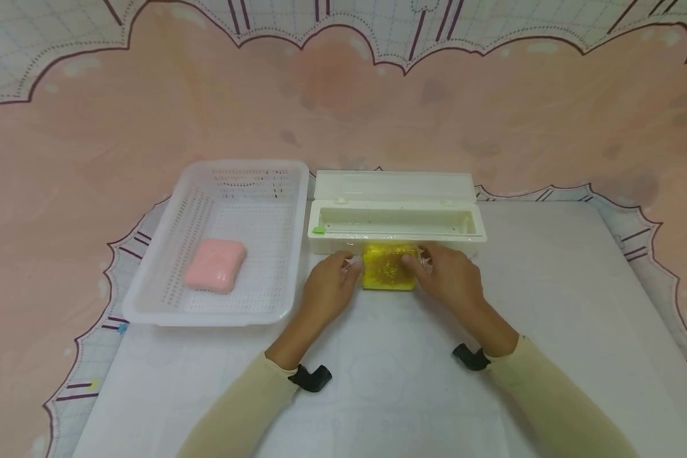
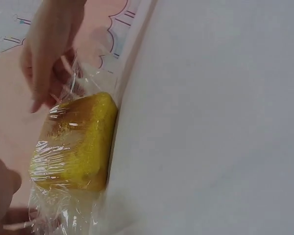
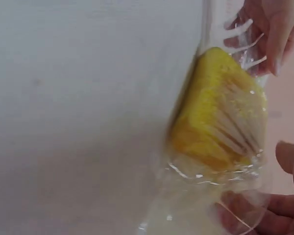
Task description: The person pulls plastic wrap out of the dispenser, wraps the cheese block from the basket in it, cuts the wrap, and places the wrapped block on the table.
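Yellow block (image 3: 213, 115) in clear film (image 3: 201, 183); right hand (image 3: 286, 204) apparently touching film.

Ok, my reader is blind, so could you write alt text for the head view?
A person's left hand and right hand are at either side of a film-covered yellow block, in front of an open, long white box. On the left, a white basket holds a pink bar.

Our head view looks forward and down from above the left hand (image 1: 331, 285) and right hand (image 1: 451, 275); our wrist views, close beside them, share the yellow block (image 1: 386, 272).
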### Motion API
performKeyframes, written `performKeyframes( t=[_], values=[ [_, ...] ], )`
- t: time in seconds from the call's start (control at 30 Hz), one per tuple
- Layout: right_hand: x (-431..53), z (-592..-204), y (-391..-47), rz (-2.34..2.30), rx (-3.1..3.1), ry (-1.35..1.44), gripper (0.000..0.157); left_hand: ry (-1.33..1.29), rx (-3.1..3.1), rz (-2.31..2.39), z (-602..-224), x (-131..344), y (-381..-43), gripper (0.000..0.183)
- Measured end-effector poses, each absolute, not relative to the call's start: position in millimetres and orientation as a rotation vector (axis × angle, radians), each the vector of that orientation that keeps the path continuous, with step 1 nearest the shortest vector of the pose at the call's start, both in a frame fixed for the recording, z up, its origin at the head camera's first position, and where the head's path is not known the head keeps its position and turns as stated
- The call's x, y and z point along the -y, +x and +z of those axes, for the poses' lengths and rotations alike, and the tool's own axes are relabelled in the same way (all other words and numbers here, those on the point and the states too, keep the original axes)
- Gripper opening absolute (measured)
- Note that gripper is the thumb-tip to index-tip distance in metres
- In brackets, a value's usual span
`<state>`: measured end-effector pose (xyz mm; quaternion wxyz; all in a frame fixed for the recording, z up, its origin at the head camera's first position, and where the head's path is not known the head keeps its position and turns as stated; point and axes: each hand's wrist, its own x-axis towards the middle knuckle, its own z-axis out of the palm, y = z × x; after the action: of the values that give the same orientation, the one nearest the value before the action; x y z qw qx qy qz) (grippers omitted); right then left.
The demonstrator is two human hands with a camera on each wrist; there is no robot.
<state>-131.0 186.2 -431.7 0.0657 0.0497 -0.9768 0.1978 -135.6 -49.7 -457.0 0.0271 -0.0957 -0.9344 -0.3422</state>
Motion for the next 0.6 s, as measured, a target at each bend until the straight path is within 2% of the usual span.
performKeyframes(
  t=[0.1,0.27,0.33,0.43,0.6],
  values=[
    [-178.8,-422.3,-128.8,0.502,2.8,0.202,0.048,-0.176,2.806,-1.097,-457.4,51.7,-127.0,0.048],
    [-155.1,-408.9,-140.9,0.572,2.708,0.358,0.045,0.003,2.75,-1.247,-465.1,52.4,-121.7,0.082],
    [-142.6,-403.8,-149.3,0.657,2.767,0.399,0.047,0.045,2.727,-1.317,-469.6,52.2,-125.6,0.089],
    [-122.5,-398.4,-163.7,0.782,2.881,0.435,0.051,0.058,2.637,-1.433,-475.6,53.1,-137.5,0.086],
    [-89.1,-396.5,-190.1,0.874,2.968,0.497,0.053,0.032,2.433,-1.642,-483.0,59.0,-159.7,0.068]
  ],
)
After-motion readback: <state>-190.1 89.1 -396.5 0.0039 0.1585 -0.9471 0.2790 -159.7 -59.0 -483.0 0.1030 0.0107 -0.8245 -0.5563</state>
